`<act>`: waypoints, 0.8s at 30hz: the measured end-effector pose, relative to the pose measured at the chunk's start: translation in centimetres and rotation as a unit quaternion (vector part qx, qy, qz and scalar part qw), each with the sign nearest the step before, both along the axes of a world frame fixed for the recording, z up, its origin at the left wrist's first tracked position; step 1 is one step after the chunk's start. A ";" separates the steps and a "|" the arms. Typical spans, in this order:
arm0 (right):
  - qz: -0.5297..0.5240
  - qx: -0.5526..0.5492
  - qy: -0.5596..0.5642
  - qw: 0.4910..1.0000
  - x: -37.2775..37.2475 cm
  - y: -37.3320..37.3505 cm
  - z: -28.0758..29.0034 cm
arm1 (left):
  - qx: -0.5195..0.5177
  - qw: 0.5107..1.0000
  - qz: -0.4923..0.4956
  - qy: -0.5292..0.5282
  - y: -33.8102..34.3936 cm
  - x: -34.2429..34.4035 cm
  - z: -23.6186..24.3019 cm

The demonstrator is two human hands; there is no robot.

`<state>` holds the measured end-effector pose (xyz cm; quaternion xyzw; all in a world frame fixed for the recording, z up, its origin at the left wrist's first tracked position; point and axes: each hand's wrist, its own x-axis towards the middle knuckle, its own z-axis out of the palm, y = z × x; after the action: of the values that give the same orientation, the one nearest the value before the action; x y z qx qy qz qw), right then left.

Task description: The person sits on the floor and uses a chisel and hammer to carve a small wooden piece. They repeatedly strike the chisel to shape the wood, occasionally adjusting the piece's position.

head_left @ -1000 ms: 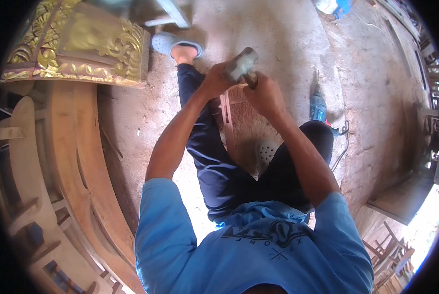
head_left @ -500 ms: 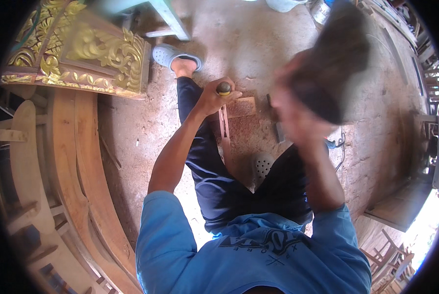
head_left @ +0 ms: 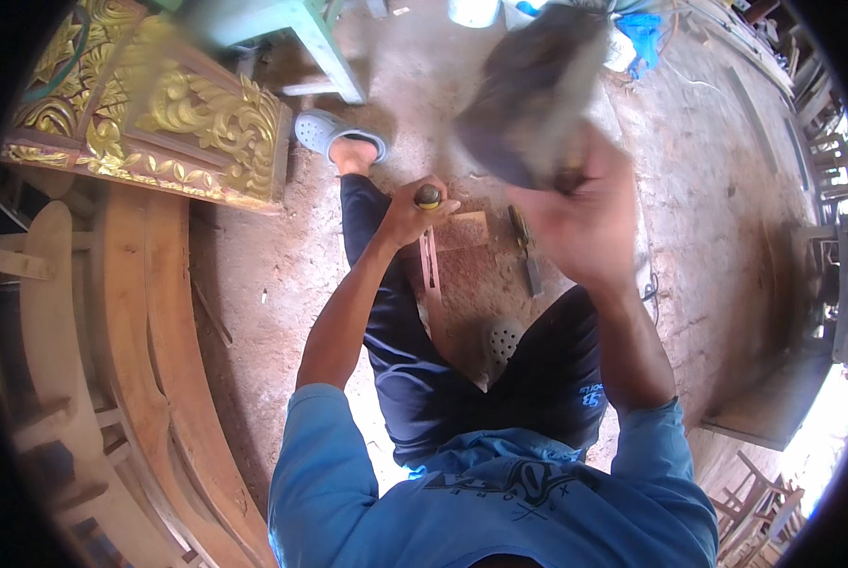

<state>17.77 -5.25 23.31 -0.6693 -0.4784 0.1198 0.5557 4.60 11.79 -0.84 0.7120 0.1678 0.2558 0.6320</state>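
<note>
My left hand [head_left: 411,220] is wrapped round the upright handle of a chisel [head_left: 428,196], its dark and yellow butt end facing up; the blade is hidden below the fist. Under that hand a narrow slotted piece of wood [head_left: 431,270] runs back toward my legs, beside a flat wooden block [head_left: 464,230]. My right hand [head_left: 590,222] is closed on a big dark mallet [head_left: 538,99], blurred by motion, raised to the right of the chisel and apart from it. A second chisel [head_left: 526,251] lies on the floor between my knees, just left of my right hand.
A gilded carved panel [head_left: 197,114] stands at upper left, above long curved wooden boards [head_left: 173,322]. A pale green stool or table leg [head_left: 325,52] is at the top. A white bucket [head_left: 473,11] and blue plastic [head_left: 642,40] lie at the far side. Wooden furniture parts line the right.
The mallet in my right hand has swung leftward, closer to the chisel. My left hand stays on the chisel with barely any shift. The second chisel on the floor now shows fully.
</note>
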 end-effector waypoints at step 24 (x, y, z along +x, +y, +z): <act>0.063 -0.398 -0.161 0.901 -0.9 2.8 -10.4 | 0.062 0.998 0.027 0.015 -0.1 -1.1 -1.9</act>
<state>16.89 -2.41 12.90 -0.8130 -0.5155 0.2256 0.1496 3.49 11.66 -2.73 0.7490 0.1802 0.2717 0.5768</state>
